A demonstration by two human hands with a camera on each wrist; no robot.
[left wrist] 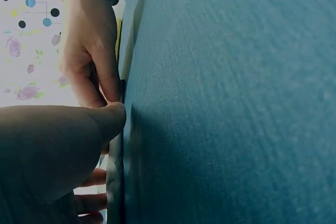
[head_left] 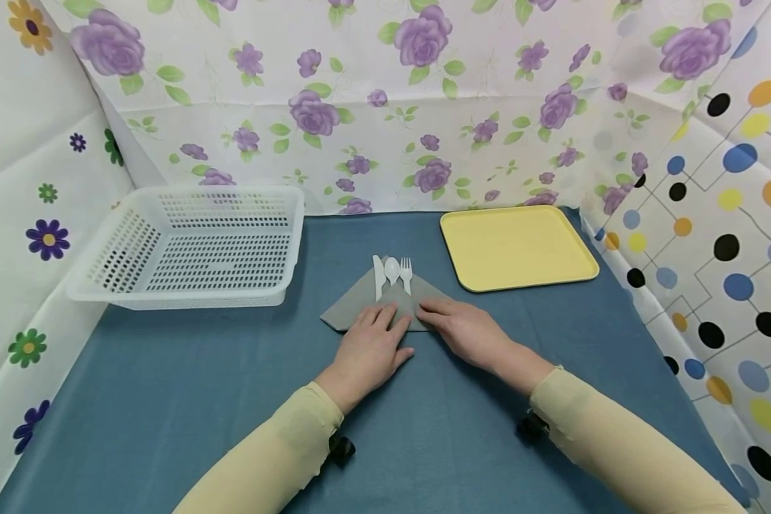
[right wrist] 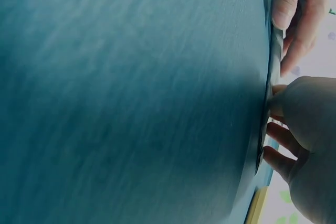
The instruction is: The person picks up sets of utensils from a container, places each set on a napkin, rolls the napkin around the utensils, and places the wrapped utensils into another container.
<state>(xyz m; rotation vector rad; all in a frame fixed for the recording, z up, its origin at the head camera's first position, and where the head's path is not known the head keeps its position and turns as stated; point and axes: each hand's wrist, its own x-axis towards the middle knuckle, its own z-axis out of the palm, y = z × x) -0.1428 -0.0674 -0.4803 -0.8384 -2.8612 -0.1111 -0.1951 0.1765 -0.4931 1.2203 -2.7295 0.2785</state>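
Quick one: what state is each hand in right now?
Left hand: open, fingers resting on the folded gray napkin.
Right hand: fingers touching the napkin's right side; whether they pinch it cannot be told.

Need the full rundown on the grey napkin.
The napkin is plain grey and thin; I can't tell whether it's paper or cloth. It lies low on the blue cloth, folded, roughly triangular, with a straight near edge and corners out left and right. A middle flap points away from the person, covering the lower ends of a white knife, spoon and fork. The left hand rests on it; the right hand touches its right half.
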